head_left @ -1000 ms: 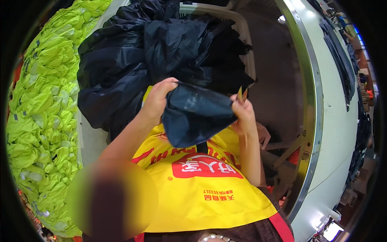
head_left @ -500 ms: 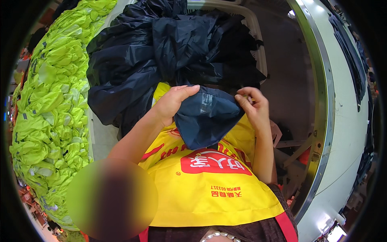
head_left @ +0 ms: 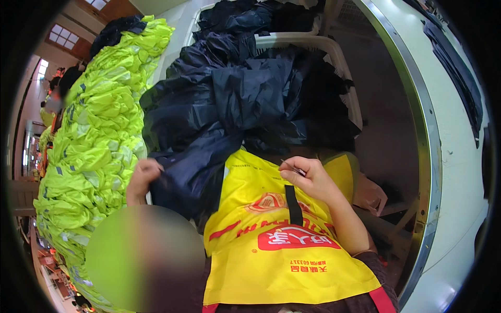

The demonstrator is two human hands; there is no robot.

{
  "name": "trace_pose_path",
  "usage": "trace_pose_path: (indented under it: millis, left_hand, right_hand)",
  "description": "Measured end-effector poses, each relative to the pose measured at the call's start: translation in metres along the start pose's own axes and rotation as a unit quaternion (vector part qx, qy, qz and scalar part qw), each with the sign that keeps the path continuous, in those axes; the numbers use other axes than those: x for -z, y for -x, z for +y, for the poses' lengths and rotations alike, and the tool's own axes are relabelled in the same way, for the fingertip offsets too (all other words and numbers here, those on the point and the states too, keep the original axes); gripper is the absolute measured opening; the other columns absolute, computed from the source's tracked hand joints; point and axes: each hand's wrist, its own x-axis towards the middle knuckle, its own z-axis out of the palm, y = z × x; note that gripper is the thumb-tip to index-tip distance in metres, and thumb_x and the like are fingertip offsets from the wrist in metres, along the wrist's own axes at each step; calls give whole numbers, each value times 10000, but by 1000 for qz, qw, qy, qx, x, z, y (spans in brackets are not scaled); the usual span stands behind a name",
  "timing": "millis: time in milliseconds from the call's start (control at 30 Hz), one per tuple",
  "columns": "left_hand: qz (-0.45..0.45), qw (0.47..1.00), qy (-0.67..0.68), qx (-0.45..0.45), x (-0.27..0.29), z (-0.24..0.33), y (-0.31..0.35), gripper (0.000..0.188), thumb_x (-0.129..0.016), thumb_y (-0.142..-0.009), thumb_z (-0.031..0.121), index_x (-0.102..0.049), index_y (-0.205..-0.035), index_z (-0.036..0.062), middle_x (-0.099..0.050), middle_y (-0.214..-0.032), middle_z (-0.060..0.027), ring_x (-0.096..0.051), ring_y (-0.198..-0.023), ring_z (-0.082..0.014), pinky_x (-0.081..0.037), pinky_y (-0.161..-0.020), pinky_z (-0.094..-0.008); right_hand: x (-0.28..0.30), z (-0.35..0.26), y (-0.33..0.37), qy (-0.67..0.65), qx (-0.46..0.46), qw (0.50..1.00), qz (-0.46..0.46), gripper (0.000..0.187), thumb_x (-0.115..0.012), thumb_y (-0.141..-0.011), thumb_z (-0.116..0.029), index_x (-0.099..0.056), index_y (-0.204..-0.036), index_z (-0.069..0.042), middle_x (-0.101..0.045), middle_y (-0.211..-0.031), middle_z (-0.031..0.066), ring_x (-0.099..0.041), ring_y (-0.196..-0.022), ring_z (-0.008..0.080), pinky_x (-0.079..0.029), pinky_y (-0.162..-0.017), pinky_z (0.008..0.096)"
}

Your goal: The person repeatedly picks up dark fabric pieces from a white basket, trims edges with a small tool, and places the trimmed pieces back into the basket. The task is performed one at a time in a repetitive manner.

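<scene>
My left hand (head_left: 145, 176) is at the left, slightly blurred, its fingers curled at the edge of dark navy cloth (head_left: 180, 180) that smears beside it. The cloth seems to be in its grip; the exact hold is hard to see. Over my yellow apron (head_left: 271, 284), my right hand (head_left: 309, 176) pinches a small metal tool (head_left: 299, 171), mostly hidden by the fingers. A short black strip (head_left: 294, 206) lies on the apron below that hand. In front of me, navy garments (head_left: 250, 94) heap over a white basket (head_left: 342, 60).
A tall pile of neon-yellow garments (head_left: 104, 141) runs along the left. Behind the near basket stands another with dark garments (head_left: 235, 18). A metal-edged pale table (head_left: 454, 182) curves along the right, with a dark garment (head_left: 454, 73) on it.
The navy piece stretched between both hands is gone from the middle. My left hand has swung left to the heap's edge; the right stays over the apron. The view has tilted up.
</scene>
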Motion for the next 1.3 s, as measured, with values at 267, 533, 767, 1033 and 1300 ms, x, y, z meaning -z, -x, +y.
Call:
trace_pose_path:
  millis: [267,533,767,1033,1300]
  left_hand:
    - [-241,694,-645,209,-108,-201,0,202,-611,-756,241,-692,-811,64,-661,-848,-139,-639,-832,-272,-504,-704,-365]
    - [-206,764,-565,233,-107,-166,23,203,-593,-744,154,-659,-884,23,-647,-939,-154,-615,-912,-312,-493,-777,-377]
    - [180,966,183,30,-128,-7,-31,614,-560,-854,236,-268,-1375,95,-466,-1186,-133,-584,-816,-143,-505,-606,-226]
    - [196,908,-354,-105,-159,44,-96,869,-756,-635,378,-336,-1332,70,-389,-1309,-189,-527,-1057,-359,-427,-889,-412]
    - [200,972,31,-118,-167,-10,-111,193,-615,-772,50,-627,-952,-18,-644,-863,-115,-613,-829,-209,-468,-770,-287]
  right_hand:
    - [41,107,-130,-31,-47,973,225,223,-669,-777,-219,-589,-847,-23,-535,-691,-7,-483,-624,66,-392,-580,214]
    - [18,106,-188,-256,-135,942,168,268,-730,-714,-204,-475,-717,-123,-397,-581,-41,-335,-439,72,-270,-414,194]
    - [-31,64,-89,133,277,952,4,86,-639,-760,1,-576,-811,-26,-538,-737,74,-540,-672,199,-428,-551,247]
    - [-44,69,-38,429,363,818,-125,224,-574,-729,-27,-649,-935,-74,-617,-970,82,-621,-842,211,-511,-631,267]
    - [-32,79,-9,436,245,861,-90,438,-555,-722,-13,-523,-1156,-61,-546,-1196,124,-603,-973,269,-517,-761,321]
